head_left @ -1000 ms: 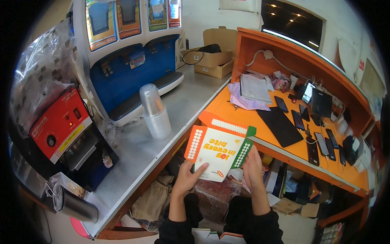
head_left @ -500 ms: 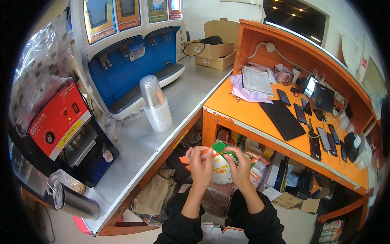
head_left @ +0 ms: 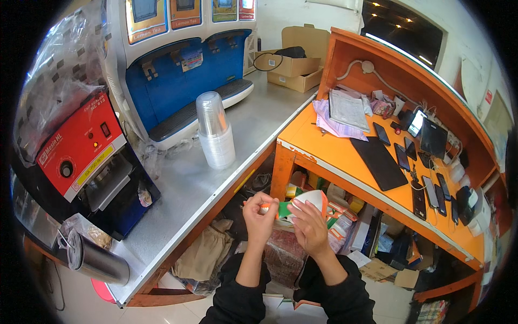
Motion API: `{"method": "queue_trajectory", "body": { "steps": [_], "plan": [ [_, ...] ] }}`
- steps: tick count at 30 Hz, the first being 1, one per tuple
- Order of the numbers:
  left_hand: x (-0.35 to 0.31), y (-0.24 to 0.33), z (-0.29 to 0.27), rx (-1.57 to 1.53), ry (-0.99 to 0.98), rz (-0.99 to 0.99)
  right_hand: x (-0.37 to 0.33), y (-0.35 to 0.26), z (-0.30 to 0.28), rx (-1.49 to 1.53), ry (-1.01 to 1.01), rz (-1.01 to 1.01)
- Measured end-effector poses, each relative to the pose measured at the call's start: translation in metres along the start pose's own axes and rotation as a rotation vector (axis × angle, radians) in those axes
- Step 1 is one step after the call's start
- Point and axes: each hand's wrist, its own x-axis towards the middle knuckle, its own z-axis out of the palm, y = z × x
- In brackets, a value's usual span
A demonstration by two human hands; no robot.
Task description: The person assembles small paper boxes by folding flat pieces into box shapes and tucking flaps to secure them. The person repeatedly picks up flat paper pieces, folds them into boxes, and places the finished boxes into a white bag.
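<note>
Both my hands hold one flat printed card sheet [head_left: 308,198], white with orange and green edges, bent into a curve in front of me. My left hand [head_left: 259,216] pinches its orange and green left end. My right hand [head_left: 310,227] grips the rolled white part from below and the right. The sheet hangs over the gap under the orange desk [head_left: 345,162], level with the edge of the steel counter [head_left: 205,183]. Both forearms wear black sleeves.
A stack of clear plastic cups [head_left: 215,132] stands on the steel counter before a blue drink dispenser [head_left: 183,81]. A red cup-sealing machine [head_left: 81,151] sits at left. Cardboard boxes [head_left: 294,65] at the back. Phones, a black tablet [head_left: 380,162] and papers cover the orange desk. Bags and boxes lie underneath.
The sheet was held flat and open a second ago. It has since been lowered toward me and curled up between both hands.
</note>
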Motion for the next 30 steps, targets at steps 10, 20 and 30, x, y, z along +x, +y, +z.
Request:
{"method": "queue_trajectory", "body": {
  "steps": [10,20,30],
  "plan": [
    [0.004,0.019,-0.005,0.293,-0.262,0.303,0.001,0.002,-0.004,0.239,-0.044,0.358],
    [-0.007,0.017,0.012,0.462,0.023,0.661,0.001,-0.005,-0.004,1.023,-0.089,0.993],
    [-0.011,0.013,0.016,0.611,0.092,0.604,-0.007,-0.015,0.007,0.294,0.031,0.568]
  ]
}}
